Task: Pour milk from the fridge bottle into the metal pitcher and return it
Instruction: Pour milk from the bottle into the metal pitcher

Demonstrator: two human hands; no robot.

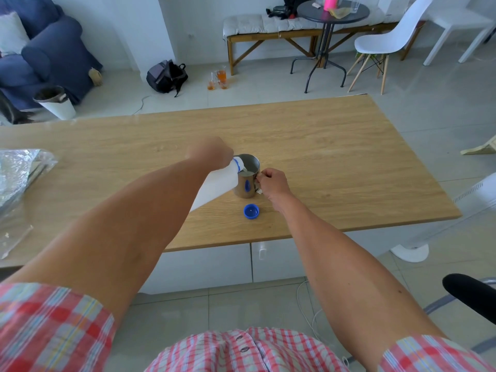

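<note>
Wooden desk [322, 157] fills the middle of the room, with grey floor tiles all around it. Closest to the near edge of the desk lies a blue cap [251, 211], flat on the wood with its open side up. Just behind the cap stands the metal pitcher [248, 181], near the middle of the desk. White milk shows inside it. The right hand [272, 182] is curled shut around the handle on the right side of the pitcher. The left hand [212, 154] is wrapped tight around the white milk bottle [217, 183]. The bottle is tipped over, its bottom toward the near edge and its open mouth with a blue ring resting over the pitcher's rim. Milk is at the mouth of the bottle. By the left edge of the desk lies a shiny silver bag [16, 173]. Farther back, on the floor past the far edge, sit a black backpack [166, 76] and some glass jars of orange drink [220, 79]. A round black table [332, 14] and a white chair [394, 41] stand beyond them.
</note>
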